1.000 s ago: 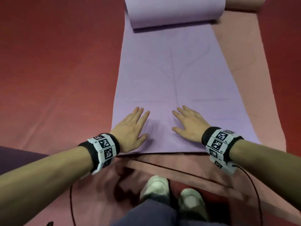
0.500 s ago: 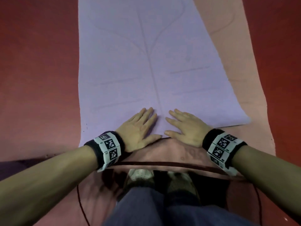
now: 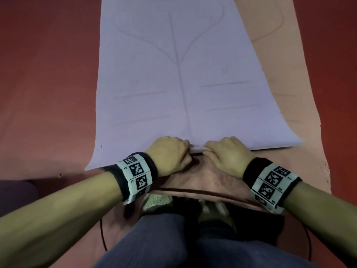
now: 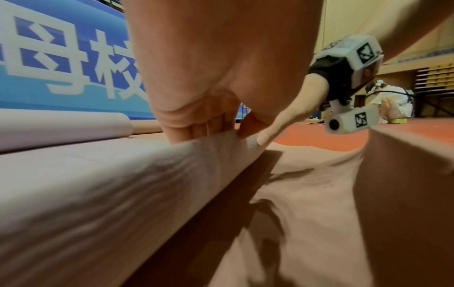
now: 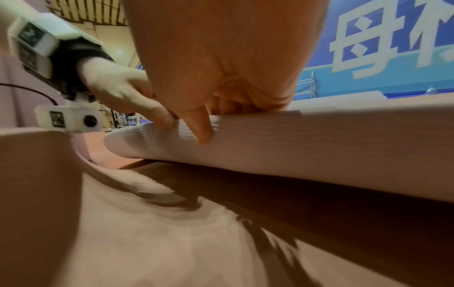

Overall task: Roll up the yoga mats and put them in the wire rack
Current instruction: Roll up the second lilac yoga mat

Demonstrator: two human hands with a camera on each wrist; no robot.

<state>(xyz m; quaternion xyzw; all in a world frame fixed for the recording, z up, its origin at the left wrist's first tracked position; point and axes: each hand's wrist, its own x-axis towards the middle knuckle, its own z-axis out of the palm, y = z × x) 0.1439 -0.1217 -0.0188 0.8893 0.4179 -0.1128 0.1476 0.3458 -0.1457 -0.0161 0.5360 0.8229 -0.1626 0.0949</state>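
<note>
A lilac yoga mat (image 3: 173,84) lies flat on top of a pink mat (image 3: 280,60) on the red floor. My left hand (image 3: 170,153) and right hand (image 3: 226,153) sit side by side at the middle of the lilac mat's near edge, fingers curled over it and thumbs under. The edge (image 4: 221,143) is lifted off the pink mat (image 4: 307,184) in the left wrist view, with a shadow beneath. From the right wrist the same lifted edge (image 5: 270,136) shows pinched by my right hand. The far end of the lilac mat is a roll (image 4: 61,124).
A blue banner (image 4: 61,64) with white characters stands behind the mats. Another person (image 4: 390,103) crouches far off near stacked shelving. My shoes (image 3: 158,204) and legs are just behind the pink mat's near fold (image 3: 212,182). A dark mat (image 3: 15,192) lies at left.
Both hands went from lying flat on the lilac mat to curling around its near edge and lifting it. My head moved forward over the mat.
</note>
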